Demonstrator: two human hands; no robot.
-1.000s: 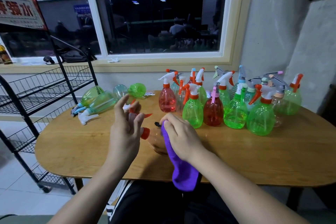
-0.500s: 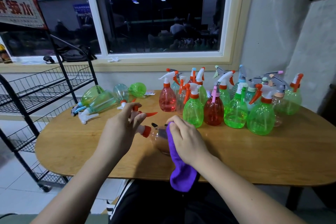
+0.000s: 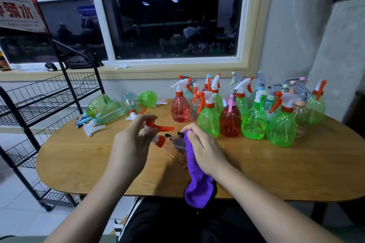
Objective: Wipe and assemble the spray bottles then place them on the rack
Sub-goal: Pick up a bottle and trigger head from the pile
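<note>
The cloth [image 3: 197,187] is bright purple with a dark edge. The bottle [image 3: 173,152] against it is clear, faintly pinkish, with an orange collar and orange trigger. Along the counter's [image 3: 286,169] far edge stand lime green bottles [image 3: 208,122] and see-through red bottles [image 3: 230,124], topped in white, orange, grey, pink and pale blue. The counter is honey-coloured wood grain. The rack [image 3: 45,100] off its left end is black wire.

The rack [image 3: 39,100] stands left of the tabletop [image 3: 276,173]. At its back right the upright bottles [image 3: 254,122] stand in a group; at the back left (near the rack) are the lying bottles [image 3: 106,110]. In the middle, between left hand [image 3: 128,144] and right hand [image 3: 205,150], is a single bottle [image 3: 173,148] under the cloth [image 3: 197,189].
</note>
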